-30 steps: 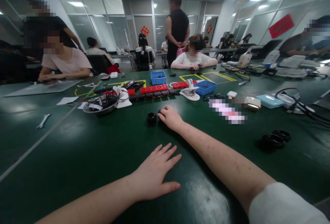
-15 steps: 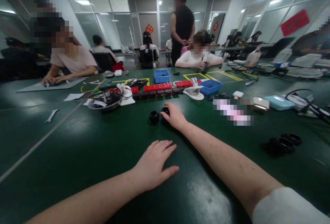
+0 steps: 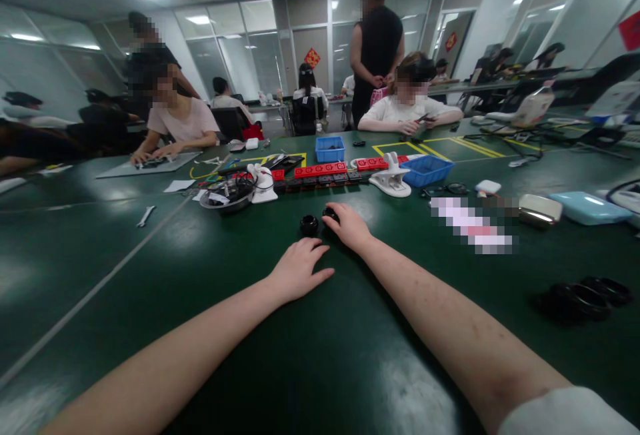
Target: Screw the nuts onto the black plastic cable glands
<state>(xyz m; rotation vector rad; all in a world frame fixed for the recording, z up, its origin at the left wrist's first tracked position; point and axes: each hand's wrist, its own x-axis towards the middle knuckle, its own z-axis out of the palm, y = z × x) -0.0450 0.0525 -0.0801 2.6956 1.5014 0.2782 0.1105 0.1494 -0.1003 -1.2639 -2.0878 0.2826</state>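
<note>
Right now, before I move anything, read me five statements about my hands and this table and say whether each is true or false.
1. The right hand has its fingers on a round black piece. True.
2. The left hand is holding the wrench. False: the left hand holds nothing and is nearest a second black piece; the wrench lies off to the left on the table.
3. The white clip is left of the light blue case. True.
4. The table is white. False: it is dark green.
5. The second black piece is right of the one at the right hand. False: it is on the left.
</note>
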